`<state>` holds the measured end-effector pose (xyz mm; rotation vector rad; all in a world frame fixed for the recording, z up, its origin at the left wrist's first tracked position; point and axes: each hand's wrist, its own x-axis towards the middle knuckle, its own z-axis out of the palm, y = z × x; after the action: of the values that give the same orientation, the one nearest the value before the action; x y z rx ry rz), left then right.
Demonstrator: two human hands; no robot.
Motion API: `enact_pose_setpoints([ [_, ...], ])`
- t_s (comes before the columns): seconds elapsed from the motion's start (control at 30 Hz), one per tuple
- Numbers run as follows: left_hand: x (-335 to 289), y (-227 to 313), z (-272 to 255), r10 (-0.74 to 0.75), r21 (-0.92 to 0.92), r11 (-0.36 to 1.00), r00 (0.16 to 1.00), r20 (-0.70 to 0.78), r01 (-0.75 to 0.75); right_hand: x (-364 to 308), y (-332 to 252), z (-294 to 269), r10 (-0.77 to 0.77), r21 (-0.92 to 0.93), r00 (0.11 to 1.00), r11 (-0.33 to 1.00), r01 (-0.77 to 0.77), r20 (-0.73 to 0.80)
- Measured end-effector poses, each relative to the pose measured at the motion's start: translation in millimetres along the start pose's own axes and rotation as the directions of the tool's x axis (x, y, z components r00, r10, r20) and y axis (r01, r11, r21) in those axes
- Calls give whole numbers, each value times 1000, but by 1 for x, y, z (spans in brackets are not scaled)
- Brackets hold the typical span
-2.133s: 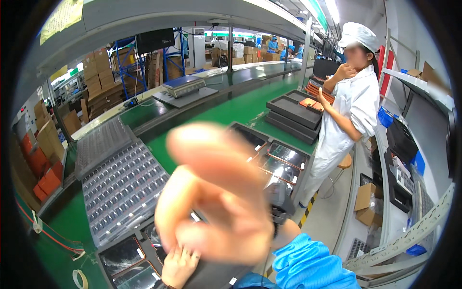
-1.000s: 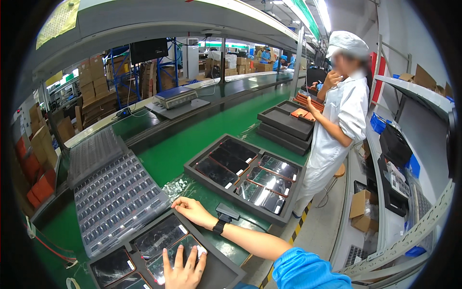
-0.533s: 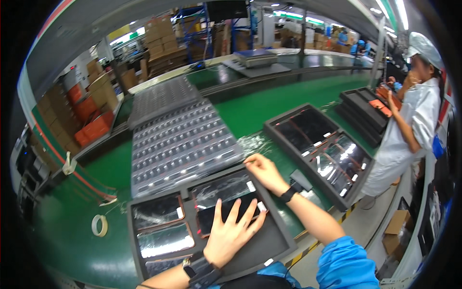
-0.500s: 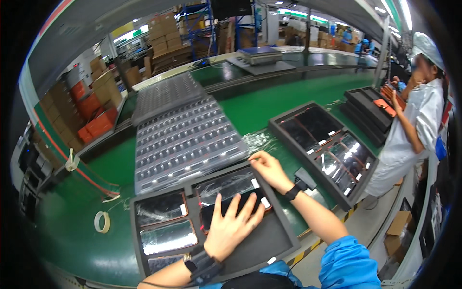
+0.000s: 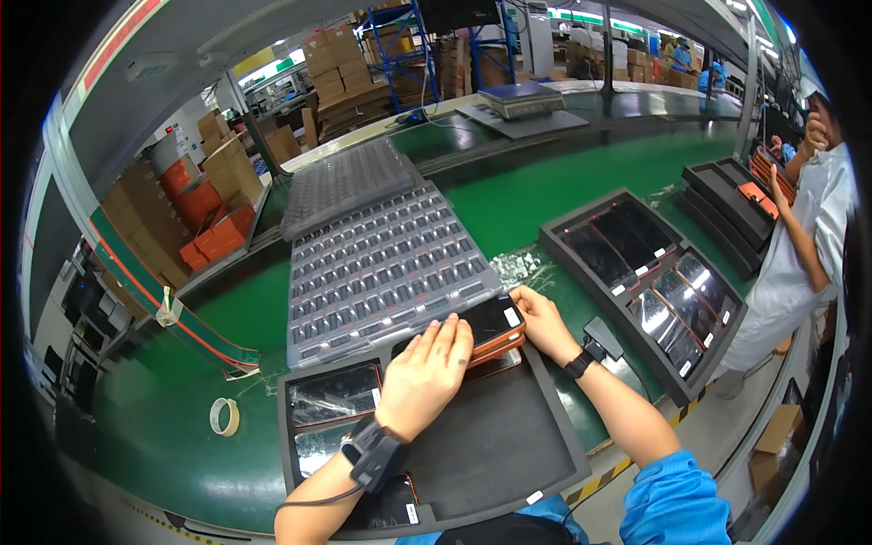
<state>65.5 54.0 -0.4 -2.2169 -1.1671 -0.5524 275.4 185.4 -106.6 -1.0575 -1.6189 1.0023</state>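
A small stack of what look like smartphones (image 5: 490,324), with black screens, orange edges and a white label, is held between my hands over the near black foam tray (image 5: 509,431). My left hand (image 5: 422,377) lies across its left end, fingers together; their tips rest on the top screen and the thumb is hidden. My right hand (image 5: 545,325) grips its right end. Beneath the stack, part of another phone (image 5: 498,365) shows in the tray. More film-covered phones (image 5: 331,395) lie in the left column, partly behind my left forearm.
Grey clear-plastic compartment trays (image 5: 391,263) stand beyond the near tray. A second foam tray (image 5: 695,377) of phones sits to the right, beside a small dark device (image 5: 604,338). A tape roll (image 5: 223,417) lies left. At far right a co-worker in white (image 5: 799,245) stands near stacked trays.
The phones that lay under my left hand are now raised and stacked between both hands. My right hand has closed on their right end, and bare tray floor shows below. The view has shifted slightly.
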Motion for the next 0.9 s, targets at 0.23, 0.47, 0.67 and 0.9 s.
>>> enact_pose_setpoints([
  [0.23, -26, 9, 47, 109, 219, 967, 988, 112, -132, -10, -14, 3, 41, 32, 999, 999, -41, -28],
  [0.47, -18, 12, 49, 89, 141, 983, 981, 174, -114, -13, -18, -1, 81, 71, 996, 994, -79, -28],
  [0.67, -21, 11, 50, 142, 201, 964, 975, 173, -176, -15, -26, 4, 117, 144, 993, 983, -116, 6],
  [0.9, -13, 2, 46, 74, -26, 997, 984, 159, -71, -6, -6, -1, 92, 165, 996, 982, -94, 23],
])
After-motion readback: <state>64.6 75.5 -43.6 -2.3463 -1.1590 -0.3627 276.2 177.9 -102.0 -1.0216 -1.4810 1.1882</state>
